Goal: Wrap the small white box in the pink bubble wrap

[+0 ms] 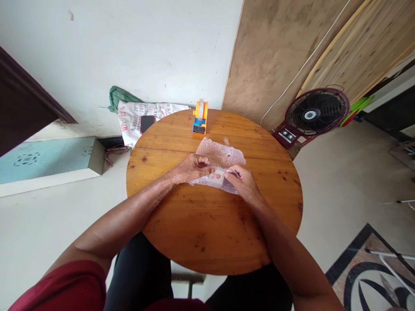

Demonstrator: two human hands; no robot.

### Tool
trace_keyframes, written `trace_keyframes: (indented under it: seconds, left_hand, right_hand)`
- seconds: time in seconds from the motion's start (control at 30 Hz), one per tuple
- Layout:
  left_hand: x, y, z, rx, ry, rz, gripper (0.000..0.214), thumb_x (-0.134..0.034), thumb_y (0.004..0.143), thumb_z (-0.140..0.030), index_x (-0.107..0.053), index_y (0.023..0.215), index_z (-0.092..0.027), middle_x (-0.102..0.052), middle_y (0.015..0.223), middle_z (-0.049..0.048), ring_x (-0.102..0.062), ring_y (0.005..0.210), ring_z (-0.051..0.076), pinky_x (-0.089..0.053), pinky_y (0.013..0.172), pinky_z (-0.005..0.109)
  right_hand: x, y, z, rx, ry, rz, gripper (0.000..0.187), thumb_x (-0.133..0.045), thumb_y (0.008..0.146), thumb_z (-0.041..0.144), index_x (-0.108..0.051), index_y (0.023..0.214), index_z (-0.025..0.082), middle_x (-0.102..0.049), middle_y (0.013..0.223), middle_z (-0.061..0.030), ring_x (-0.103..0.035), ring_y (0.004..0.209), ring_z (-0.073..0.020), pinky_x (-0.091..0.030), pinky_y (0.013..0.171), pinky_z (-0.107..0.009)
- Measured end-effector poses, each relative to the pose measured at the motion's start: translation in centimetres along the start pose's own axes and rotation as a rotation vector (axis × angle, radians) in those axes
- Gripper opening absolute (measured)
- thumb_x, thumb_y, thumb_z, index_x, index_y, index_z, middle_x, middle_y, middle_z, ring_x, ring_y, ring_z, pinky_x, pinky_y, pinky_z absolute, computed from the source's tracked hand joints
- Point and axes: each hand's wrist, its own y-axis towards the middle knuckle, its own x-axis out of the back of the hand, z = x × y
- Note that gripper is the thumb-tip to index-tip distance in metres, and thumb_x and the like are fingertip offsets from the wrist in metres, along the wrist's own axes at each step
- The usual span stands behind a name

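Observation:
A sheet of clear bubble wrap [221, 151] lies on the round wooden table [201, 229], its near part folded over a small pale item [216, 178] with reddish marks. What that item is, I cannot make out. My left hand [194, 167] is closed in a pinch on the wrap's folded edge, from the left. On the other side, my right hand [242, 179] pinches the same edge, thumb and fingers together. A small clear flap [226, 141] sticks out past the far edge of the wrap.
An orange and blue tape dispenser [200, 119] stands near the table's far edge. Behind on the left are a printed white sack [129, 125] and a dark flat object [147, 124]. A fan [309, 115] stands at the right, beyond the table.

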Motion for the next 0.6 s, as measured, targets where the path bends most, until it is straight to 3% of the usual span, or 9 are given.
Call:
trace_keyframes:
  seconds: [0.2,0.3,0.43,0.6]
  left_hand:
    - [-0.4,0.6,1.4,-0.006,0.026,-0.049,0.042,-0.073,0.072,-0.050,-0.053,0.063,-0.014,-0.046,0.056,-0.0040,-0.037,0.050,0.005,-0.028,0.046,0.018]
    - [-0.5,0.7,1.6,-0.007,0.030,-0.060,0.042,-0.075,0.071,-0.050,-0.053,0.062,-0.014,-0.047,0.056,-0.0036,-0.038,0.050,0.005,-0.028,0.046,0.018]
    - [-0.5,0.7,1.5,-0.006,0.031,-0.063,0.042,-0.074,0.071,-0.049,-0.052,0.061,-0.014,-0.047,0.055,-0.0038,-0.038,0.050,0.005,-0.029,0.046,0.018]
    - [-0.6,0.9,1.7,0.000,0.006,-0.078,0.043,-0.075,0.068,-0.049,-0.051,0.059,-0.015,-0.045,0.053,-0.0047,-0.037,0.048,0.005,-0.029,0.045,0.019]
  right_hand:
    - [-0.1,0.4,-0.1,0.006,-0.010,0.008,0.022,-0.059,0.078,0.038,-0.059,0.066,0.020,-0.051,0.059,0.0033,-0.045,0.056,-0.0127,-0.035,0.053,-0.025]
    - [-0.1,0.8,-0.7,0.051,-0.042,0.002,0.020,-0.056,0.080,0.036,-0.059,0.067,0.021,-0.057,0.063,0.0020,-0.051,0.058,-0.0144,-0.040,0.056,-0.027]
    - [-0.6,1.0,-2.2,0.127,-0.075,-0.094,0.014,-0.059,0.077,0.033,-0.064,0.084,0.022,-0.069,0.082,-0.0030,-0.065,0.077,-0.0212,-0.051,0.074,-0.035]
    - [-1.1,0.5,-2.4,0.271,-0.211,-0.179,0.029,-0.056,0.080,0.024,-0.061,0.108,0.024,-0.069,0.106,-0.0086,-0.065,0.097,-0.0239,-0.052,0.088,-0.040]
